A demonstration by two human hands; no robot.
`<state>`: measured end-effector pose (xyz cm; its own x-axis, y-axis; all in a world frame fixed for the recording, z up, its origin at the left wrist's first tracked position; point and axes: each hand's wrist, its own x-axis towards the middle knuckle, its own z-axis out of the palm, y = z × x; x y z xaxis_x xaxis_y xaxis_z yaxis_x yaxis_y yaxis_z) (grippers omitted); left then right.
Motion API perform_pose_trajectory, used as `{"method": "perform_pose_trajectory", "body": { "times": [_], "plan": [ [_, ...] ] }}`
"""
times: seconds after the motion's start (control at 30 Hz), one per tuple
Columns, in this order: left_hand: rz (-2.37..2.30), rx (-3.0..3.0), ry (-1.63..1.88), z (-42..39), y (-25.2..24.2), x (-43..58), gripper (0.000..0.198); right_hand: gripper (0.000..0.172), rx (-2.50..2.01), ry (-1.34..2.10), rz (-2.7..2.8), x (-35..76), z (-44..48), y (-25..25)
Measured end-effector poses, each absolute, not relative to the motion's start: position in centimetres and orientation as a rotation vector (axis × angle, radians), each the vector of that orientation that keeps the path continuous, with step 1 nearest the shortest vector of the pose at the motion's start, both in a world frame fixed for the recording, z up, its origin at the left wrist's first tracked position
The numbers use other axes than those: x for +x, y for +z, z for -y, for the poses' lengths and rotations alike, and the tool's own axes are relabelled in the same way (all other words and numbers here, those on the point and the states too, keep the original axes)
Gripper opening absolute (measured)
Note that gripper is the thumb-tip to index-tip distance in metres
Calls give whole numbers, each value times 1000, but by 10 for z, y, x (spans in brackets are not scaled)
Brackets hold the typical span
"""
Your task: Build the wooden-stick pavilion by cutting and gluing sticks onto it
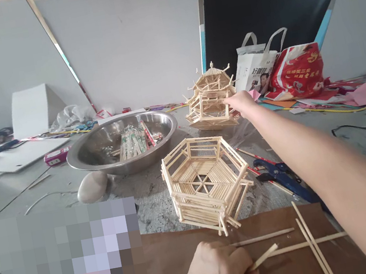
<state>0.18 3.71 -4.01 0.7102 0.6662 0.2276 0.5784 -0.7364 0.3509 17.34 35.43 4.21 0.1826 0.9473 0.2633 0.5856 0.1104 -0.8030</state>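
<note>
My left hand is closed at the bottom middle, with a short wooden stick jutting from between thumb and fingers. My right arm stretches far forward, and my right hand has its fingers closed at the right side of a tiered pagoda model built from sticks. Part of that grip is hidden. Between the hands stands an open six-sided stick frame with slatted panels in its base. More loose sticks lie on the brown sheet right of my left hand.
A steel basin holding wrapped sticks stands at the back left, beside a smooth stone. Blue-handled cutters lie under my right arm. A red bag and a white bag stand behind. Pixelation covers the lower left.
</note>
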Motion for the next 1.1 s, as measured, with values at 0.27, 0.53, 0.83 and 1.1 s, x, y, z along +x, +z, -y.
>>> {"method": "perform_pose_trajectory", "body": {
  "times": [0.27,0.53,0.83,1.1],
  "plan": [
    [-969,2655,505,-38,-41,2,11,8,-1602,636,1385,177,-356,60],
    [-1011,2663,491,-38,-43,2,10,12,-1587,631,1383,176,-348,62],
    [-1025,2706,521,-38,-46,2,9,14,-1525,697,1446,177,-337,60],
    [-1021,2706,592,-38,-46,4,8,14,-1469,768,1492,186,-316,54]
  ]
}}
